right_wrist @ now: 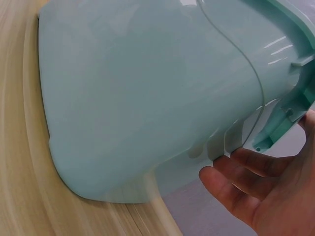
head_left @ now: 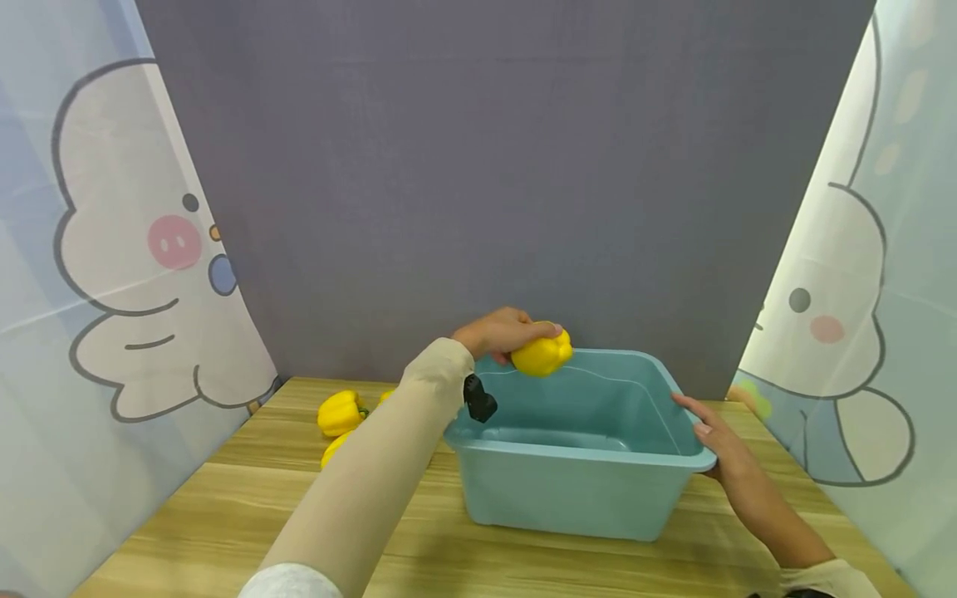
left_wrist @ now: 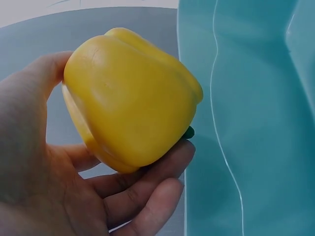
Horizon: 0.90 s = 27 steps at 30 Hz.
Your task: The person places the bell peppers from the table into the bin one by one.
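Note:
A yellow bell pepper (head_left: 542, 357) is in my left hand (head_left: 505, 330), above the back left rim of a teal plastic bin (head_left: 571, 498). In the left wrist view, the thumb and fingers curl round the pepper (left_wrist: 130, 98), with a bit of green stem showing by the fingertips. My right hand (head_left: 727, 444) grips the bin's right rim. From the right wrist, several of its fingers (right_wrist: 241, 179) show under the rim, against the bin's outer wall (right_wrist: 133, 108). The visible part of the bin's floor holds nothing.
On the wooden table (head_left: 247, 507), left of the bin, lie a yellow bell pepper (head_left: 340, 413) and other yellow ones partly hidden behind my left forearm. A grey backdrop (head_left: 478, 183) stands behind the table, with cartoon-printed curtains (head_left: 127, 274) at both sides.

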Motion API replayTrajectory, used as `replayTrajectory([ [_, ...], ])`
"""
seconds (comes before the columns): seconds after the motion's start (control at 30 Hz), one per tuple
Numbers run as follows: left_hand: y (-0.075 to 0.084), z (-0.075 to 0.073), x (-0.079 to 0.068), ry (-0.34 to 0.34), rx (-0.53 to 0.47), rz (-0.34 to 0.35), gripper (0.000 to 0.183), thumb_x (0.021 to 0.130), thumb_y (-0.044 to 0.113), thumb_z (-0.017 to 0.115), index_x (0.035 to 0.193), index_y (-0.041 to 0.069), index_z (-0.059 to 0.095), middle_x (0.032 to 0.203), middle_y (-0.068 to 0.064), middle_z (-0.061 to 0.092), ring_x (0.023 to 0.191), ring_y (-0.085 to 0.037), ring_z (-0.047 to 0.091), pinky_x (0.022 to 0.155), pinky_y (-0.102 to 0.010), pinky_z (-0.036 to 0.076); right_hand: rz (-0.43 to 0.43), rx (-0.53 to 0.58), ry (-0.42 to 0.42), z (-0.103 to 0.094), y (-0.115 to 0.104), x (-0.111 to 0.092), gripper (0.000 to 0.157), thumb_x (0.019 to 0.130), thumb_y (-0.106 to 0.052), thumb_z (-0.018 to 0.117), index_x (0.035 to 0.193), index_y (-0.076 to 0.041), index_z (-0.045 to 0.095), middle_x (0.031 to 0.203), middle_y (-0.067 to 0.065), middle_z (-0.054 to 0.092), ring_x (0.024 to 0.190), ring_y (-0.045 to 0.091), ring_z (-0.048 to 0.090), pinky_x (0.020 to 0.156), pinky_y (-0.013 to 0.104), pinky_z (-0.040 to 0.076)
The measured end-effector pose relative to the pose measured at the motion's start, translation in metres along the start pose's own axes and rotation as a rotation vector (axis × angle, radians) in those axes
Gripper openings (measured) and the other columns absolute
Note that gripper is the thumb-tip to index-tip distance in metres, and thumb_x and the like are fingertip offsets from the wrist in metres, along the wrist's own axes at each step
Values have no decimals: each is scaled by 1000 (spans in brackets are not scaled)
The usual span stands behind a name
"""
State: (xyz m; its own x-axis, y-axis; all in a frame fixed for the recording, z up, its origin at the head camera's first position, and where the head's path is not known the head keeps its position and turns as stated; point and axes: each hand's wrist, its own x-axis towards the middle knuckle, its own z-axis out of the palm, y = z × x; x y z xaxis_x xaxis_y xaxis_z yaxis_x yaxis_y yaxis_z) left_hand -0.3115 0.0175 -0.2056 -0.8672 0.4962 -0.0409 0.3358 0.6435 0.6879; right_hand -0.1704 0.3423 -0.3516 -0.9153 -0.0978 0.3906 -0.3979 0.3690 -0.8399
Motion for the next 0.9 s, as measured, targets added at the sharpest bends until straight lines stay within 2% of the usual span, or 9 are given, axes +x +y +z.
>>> replayTrajectory([
  [0.23, -2, 6, 4, -27, 41, 18, 62, 89, 68, 60, 119, 13, 61, 101, -3, 65, 85, -19, 61, 72, -34, 53, 13, 6, -9, 0, -1, 2, 47, 110, -24, 27, 156, -16, 31, 131, -12, 44, 104, 10, 60, 75, 32, 53],
  [0.57, -1, 11, 7, -49, 99, 34, 55, 88, 65, 61, 108, 14, 62, 95, -3, 65, 82, -21, 60, 73, -37, 52, 11, 17, -24, 0, -1, 1, 48, 110, -26, 24, 157, -18, 29, 133, -12, 43, 105, 10, 59, 76, 33, 53],
  [0.73, 2, 16, 9, -66, 118, 36, 58, 87, 65, 62, 116, 14, 62, 97, 0, 65, 85, -19, 60, 81, -42, 54, 22, 9, -28, 1, 0, 0, 49, 110, -27, 22, 158, -17, 27, 141, -1, 36, 108, 9, 58, 76, 33, 52],
  [0.83, 2, 20, 12, -74, 144, 43, 60, 87, 64, 64, 122, 15, 62, 101, 2, 64, 88, -17, 59, 85, -44, 54, 24, 17, -21, 3, 1, 0, 48, 110, -26, 23, 157, -18, 28, 140, -1, 36, 107, 9, 57, 76, 33, 52],
  [0.9, 2, 22, 14, -80, 166, 53, 59, 86, 63, 64, 122, 16, 63, 102, 4, 63, 90, -17, 59, 82, -42, 54, 17, 19, -16, 4, 1, 1, 47, 110, -25, 23, 156, -19, 30, 137, -4, 39, 105, 9, 58, 75, 32, 52],
])
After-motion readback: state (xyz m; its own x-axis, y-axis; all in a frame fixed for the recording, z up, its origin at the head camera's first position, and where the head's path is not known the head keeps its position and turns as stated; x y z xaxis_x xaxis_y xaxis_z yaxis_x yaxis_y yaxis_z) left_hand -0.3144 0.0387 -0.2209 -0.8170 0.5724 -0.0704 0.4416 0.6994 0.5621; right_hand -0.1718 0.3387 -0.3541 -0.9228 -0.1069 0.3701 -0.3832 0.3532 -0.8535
